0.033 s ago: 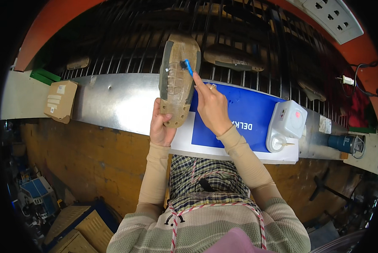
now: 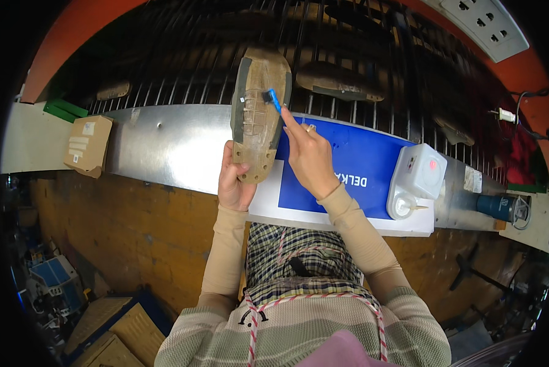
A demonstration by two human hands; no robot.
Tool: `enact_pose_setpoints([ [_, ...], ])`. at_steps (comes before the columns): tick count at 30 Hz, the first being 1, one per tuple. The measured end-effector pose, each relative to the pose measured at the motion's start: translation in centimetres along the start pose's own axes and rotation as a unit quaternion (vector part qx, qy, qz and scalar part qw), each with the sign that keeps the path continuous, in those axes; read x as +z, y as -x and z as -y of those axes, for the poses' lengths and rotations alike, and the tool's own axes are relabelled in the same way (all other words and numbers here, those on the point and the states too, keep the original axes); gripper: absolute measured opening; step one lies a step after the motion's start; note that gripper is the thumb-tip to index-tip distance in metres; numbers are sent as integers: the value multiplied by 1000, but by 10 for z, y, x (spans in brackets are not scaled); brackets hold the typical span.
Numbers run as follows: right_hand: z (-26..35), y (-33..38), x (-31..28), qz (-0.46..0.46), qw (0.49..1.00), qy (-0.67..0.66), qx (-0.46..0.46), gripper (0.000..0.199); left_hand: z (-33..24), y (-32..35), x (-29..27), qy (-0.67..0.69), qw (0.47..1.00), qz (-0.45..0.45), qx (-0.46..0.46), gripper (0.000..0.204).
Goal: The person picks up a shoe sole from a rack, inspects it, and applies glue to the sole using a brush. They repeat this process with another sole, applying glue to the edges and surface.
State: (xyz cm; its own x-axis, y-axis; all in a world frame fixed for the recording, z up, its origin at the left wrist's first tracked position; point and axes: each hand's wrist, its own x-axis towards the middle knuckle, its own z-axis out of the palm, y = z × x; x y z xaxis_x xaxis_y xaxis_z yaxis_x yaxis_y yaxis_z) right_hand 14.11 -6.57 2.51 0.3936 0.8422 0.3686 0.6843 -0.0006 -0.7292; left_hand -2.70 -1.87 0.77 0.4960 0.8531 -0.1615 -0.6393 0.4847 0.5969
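Observation:
A tan shoe sole with grey side panels, a ribbed middle and small holes at its near end stands tilted up in front of me. My left hand grips that near end, thumb on the face toward me and fingers mostly hidden behind. In my right hand is a small blue brush with dark bristles, its handle largely covered by my fingers. The index finger stretches along the handle. The bristles are at the middle of the sole's face, seemingly touching it. A whitish, shiny film shows on parts of the sole.
Beneath my hands lies a blue-and-white sheet on a metal ledge. A white plastic dispenser sits on its right part, a teal tumbler farther right. Left is a cardboard box. More soles rest on the bars beyond.
The brush head has shifted very slightly toward me and to the right on the sole. Both hands keep their grips.

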Motion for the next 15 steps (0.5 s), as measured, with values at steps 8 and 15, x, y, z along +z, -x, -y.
enact_pose_setpoints([
  [8, 5, -16, -33, 36, 847, -482, 220, 32, 1, 1, 25, -51, 998, -2, 43, 30],
  [15, 17, -21, -13, -102, 982, -151, 57, 33, 10, 8, 60, -52, 996, -14, 69, 19],
])
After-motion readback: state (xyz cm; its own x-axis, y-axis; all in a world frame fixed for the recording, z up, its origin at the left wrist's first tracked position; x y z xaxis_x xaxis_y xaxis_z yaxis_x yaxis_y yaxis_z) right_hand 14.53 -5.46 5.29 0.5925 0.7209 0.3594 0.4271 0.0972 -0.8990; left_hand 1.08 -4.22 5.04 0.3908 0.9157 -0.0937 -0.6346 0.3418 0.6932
